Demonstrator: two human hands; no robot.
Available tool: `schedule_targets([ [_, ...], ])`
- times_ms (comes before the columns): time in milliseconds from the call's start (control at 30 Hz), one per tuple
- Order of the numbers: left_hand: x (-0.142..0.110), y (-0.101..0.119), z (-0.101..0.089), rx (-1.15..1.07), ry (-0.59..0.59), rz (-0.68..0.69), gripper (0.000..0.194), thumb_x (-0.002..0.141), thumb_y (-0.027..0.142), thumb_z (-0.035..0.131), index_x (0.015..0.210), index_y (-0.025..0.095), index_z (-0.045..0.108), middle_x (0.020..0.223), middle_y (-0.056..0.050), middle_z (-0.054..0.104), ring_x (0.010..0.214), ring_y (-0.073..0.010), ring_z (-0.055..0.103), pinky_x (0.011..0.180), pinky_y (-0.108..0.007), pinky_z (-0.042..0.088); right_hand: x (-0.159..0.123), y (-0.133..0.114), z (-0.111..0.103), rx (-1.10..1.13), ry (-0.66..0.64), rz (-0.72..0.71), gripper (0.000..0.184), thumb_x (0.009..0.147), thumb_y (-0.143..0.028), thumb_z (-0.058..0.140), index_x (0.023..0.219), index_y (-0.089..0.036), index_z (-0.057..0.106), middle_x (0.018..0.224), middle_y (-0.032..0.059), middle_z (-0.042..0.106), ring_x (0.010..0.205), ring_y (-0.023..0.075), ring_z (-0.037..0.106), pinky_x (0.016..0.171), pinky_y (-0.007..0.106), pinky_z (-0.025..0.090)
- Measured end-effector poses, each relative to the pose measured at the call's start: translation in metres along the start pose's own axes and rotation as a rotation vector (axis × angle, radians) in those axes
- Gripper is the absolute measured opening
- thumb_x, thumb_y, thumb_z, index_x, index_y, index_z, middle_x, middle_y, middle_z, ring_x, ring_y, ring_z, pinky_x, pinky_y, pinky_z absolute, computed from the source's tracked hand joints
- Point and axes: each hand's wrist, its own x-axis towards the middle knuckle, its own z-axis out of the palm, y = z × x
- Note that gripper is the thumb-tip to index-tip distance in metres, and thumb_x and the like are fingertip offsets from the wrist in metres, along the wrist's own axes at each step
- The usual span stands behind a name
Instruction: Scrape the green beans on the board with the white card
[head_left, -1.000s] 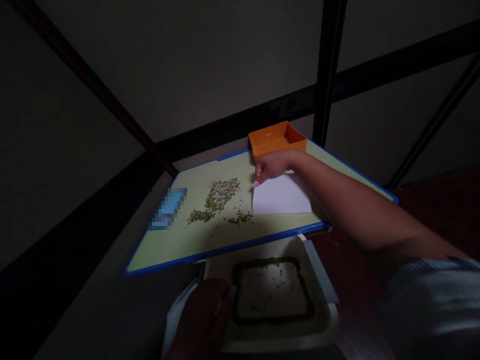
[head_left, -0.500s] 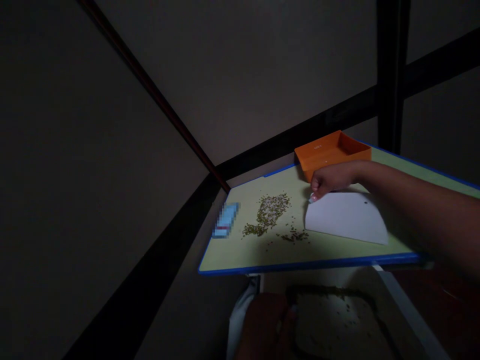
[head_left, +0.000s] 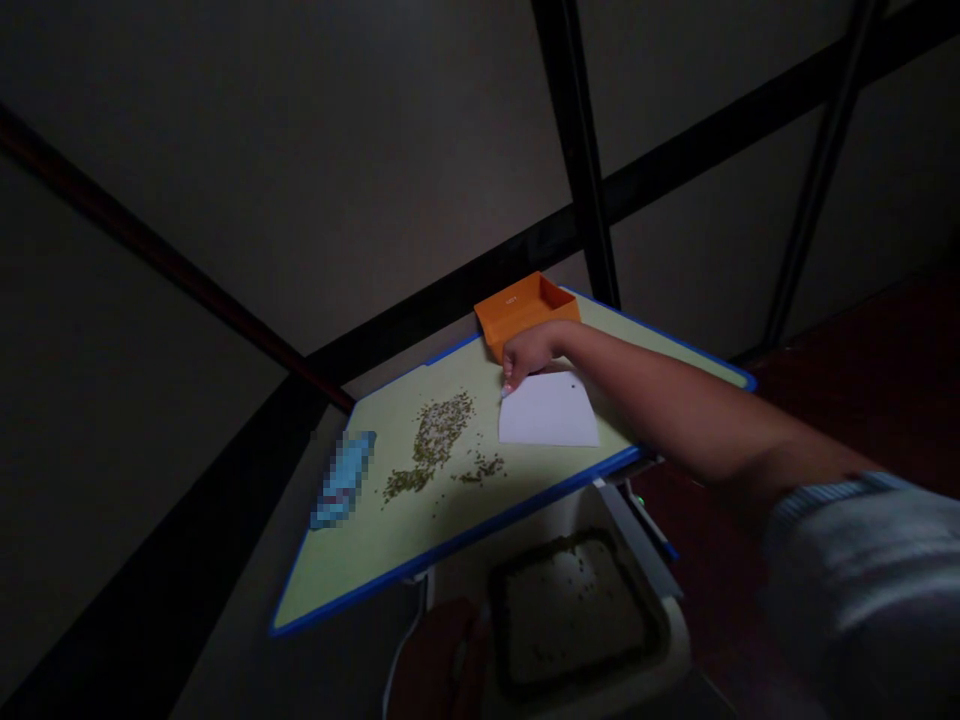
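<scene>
White sheet (head_left: 547,410) on table (head_left: 337,565), landmark. Right hand (head_left: 529,355): fingers closed on sheet's upper left corner. Left hand (head_left: 439,660) nearer the wearer, at pale bin (head_left: 679,640); too dark to tell how far its fingers are open or whether they grip. Loose grains (head_left: 442,430) left of sheet, orange box (head_left: 517,307) just beyond it. Sheet looks light, thin, fairly stiff, maybe slippery; best held by top edge, bottom edge flat. Grains likely light, roll and scatter easily.
</scene>
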Motion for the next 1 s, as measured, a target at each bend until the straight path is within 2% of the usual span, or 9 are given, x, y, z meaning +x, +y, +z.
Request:
schedule_targets([
  [133, -0.001, -0.001, 0.000, 0.011, -0.002, 0.001, 0.041, 0.098, 0.052, 0.034, 0.090, 0.029, 0.067, 0.086, -0.001, 0.074, 0.077, -0.0160, 0.071, 0.068, -0.022, 0.058, 0.005, 0.001, 0.005, 0.111, -0.094, -0.047, 0.038, 0.078, -0.047, 0.070, 0.068, -0.012, 0.062, 0.052, -0.0065, 0.046, 0.049, 0.0068, 0.039, 0.054, 0.024, 0.031],
  [233, -0.001, -0.001, -0.001, 0.016, 0.011, 0.013, 0.042, 0.099, 0.052, 0.034, 0.090, 0.028, 0.067, 0.085, 0.000, 0.075, 0.076, -0.0152, 0.071, 0.069, -0.022, 0.058, 0.007, 0.000, 0.008, 0.140, -0.116, -0.075, 0.042, 0.073, -0.051, 0.073, 0.064, -0.013, 0.059, 0.050, -0.0074, 0.044, 0.047, 0.0064, 0.038, 0.052, 0.024, 0.031],
  [567, 0.005, 0.009, -0.006, 0.019, 0.015, 0.045, 0.036, 0.099, 0.046, 0.035, 0.091, 0.028, 0.065, 0.082, 0.000, 0.073, 0.072, -0.0158, 0.071, 0.064, -0.023, 0.058, 0.004, -0.002, 0.006, 0.126, -0.177, -0.084, 0.041, 0.074, -0.051, 0.073, 0.067, -0.012, 0.064, 0.051, -0.0066, 0.044, 0.052, 0.0086, 0.042, 0.055, 0.025, 0.032],
  [667, 0.004, 0.008, -0.006, 0.033, 0.014, 0.051, 0.037, 0.099, 0.046, 0.036, 0.084, 0.028, 0.065, 0.079, 0.000, 0.074, 0.071, -0.0153, 0.071, 0.062, -0.022, 0.058, 0.005, -0.003, 0.008, 0.142, -0.202, -0.096, 0.040, 0.074, -0.050, 0.074, 0.071, -0.011, 0.066, 0.052, -0.0065, 0.045, 0.053, 0.0090, 0.043, 0.056, 0.025, 0.033],
  [867, 0.002, 0.004, -0.003, 0.052, 0.021, 0.073, 0.040, 0.100, 0.048, 0.032, 0.095, 0.027, 0.065, 0.085, -0.001, 0.074, 0.075, -0.0155, 0.072, 0.069, -0.023, 0.059, 0.011, -0.003, 0.010, 0.090, -0.186, -0.092, 0.040, 0.073, -0.050, 0.073, 0.068, -0.012, 0.064, 0.050, -0.0070, 0.045, 0.050, 0.0078, 0.041, 0.054, 0.024, 0.031],
  [1000, 0.001, 0.001, -0.002, 0.042, 0.010, 0.072, 0.040, 0.099, 0.049, 0.033, 0.090, 0.027, 0.066, 0.080, 0.000, 0.074, 0.071, -0.0144, 0.071, 0.065, -0.020, 0.058, 0.012, -0.001, 0.010, 0.062, -0.156, -0.072, 0.039, 0.073, -0.049, 0.074, 0.069, -0.011, 0.064, 0.050, -0.0069, 0.045, 0.048, 0.0075, 0.040, 0.053, 0.025, 0.030],
])
